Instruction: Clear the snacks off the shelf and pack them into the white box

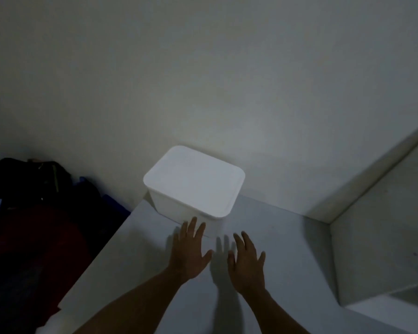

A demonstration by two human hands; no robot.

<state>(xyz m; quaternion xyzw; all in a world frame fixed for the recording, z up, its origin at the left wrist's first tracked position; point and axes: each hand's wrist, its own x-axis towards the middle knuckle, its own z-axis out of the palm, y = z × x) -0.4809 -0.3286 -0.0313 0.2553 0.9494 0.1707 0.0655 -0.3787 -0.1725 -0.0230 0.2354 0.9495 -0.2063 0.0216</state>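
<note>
Bare hands — left hand point(191, 249), right hand point(247, 259), fingers spread, empty; lidded white box point(193, 182) just beyond

Dim scene. White box point(193, 183) stood on pale desk point(282, 239), against wall point(203, 80), lid on. Both hands reached forward over desk, fingers straight and spread, palms down, holding nothing. Left hand point(190, 253) just before box's near side, fingertips point(193, 221) at its lower edge; contact unclear. Right hand point(247, 261) beside left, apart from box, its shadow on desk between hands. Dark heap of clothes or bags point(32, 213) lay left of desk. White shelf unit point(381, 239) stood at right.
</note>
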